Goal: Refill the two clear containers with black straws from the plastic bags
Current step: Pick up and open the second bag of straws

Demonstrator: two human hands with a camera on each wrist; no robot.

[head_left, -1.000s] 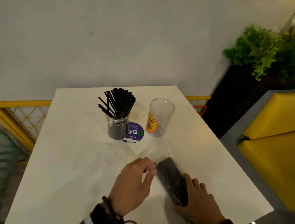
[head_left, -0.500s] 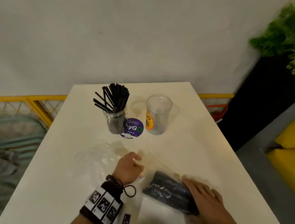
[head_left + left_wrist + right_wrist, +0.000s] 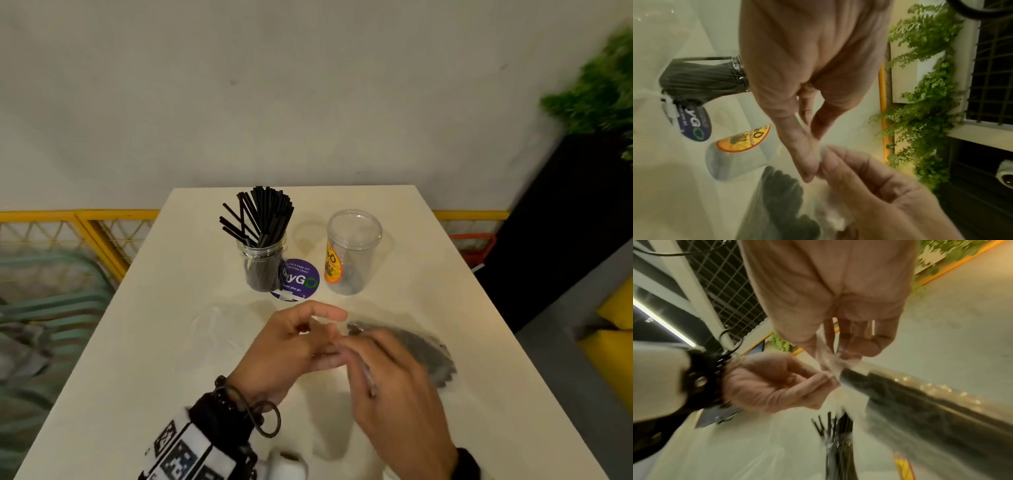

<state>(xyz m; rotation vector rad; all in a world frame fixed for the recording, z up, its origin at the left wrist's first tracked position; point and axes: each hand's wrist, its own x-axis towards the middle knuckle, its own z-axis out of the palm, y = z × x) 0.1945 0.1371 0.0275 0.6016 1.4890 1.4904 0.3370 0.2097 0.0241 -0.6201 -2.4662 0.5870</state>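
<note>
A white rectangular table (image 3: 445, 308) carries everything. Toward its far end a clear jar (image 3: 265, 263) packed with black straws stands upright, and just to its right, apart from it, stands an empty clear container (image 3: 352, 253) with an orange label. Between their bases a round purple sticker (image 3: 301, 282) lies flat on the top. Nearer, left of centre, lies what seems to be an empty clear plastic bag (image 3: 219, 329), faint against the white surface

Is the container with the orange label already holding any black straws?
No. In the head view the container with the orange label stands empty, while the black straws fill only the jar beside it.
</note>
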